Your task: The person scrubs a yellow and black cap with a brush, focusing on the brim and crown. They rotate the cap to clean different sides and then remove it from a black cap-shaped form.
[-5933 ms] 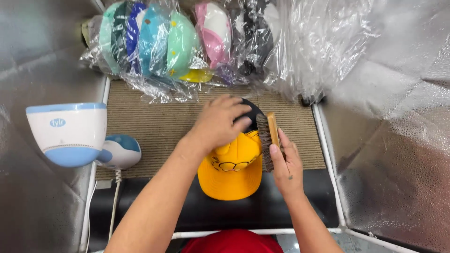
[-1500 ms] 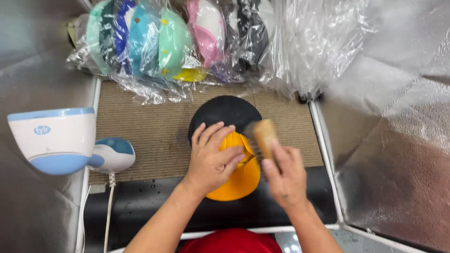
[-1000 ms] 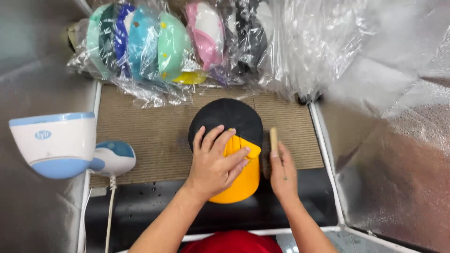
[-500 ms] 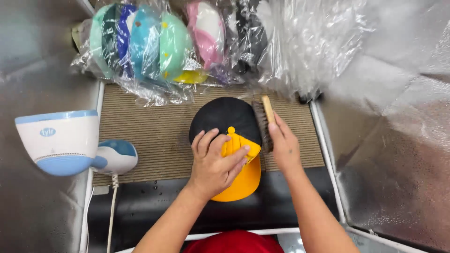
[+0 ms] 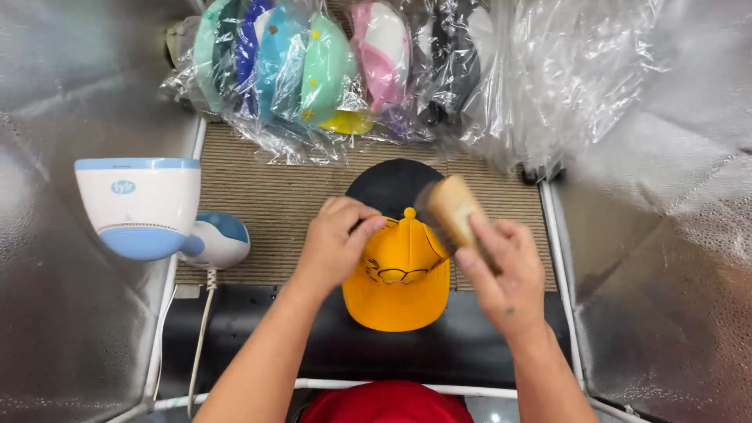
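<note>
Fingers of my left hand [image 5: 338,243] pin the yellow cap [image 5: 401,274] while my right hand [image 5: 501,274] grips the wooden brush [image 5: 453,210] over its crown.

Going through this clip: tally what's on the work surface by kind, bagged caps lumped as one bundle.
Yellow and black cap under the left hand: 1
Wooden brush in the right hand: 1
White and blue steamer: 1
Bundle of bagged caps: 1
Loose clear plastic bags: 1 heap
Total: 5
</note>
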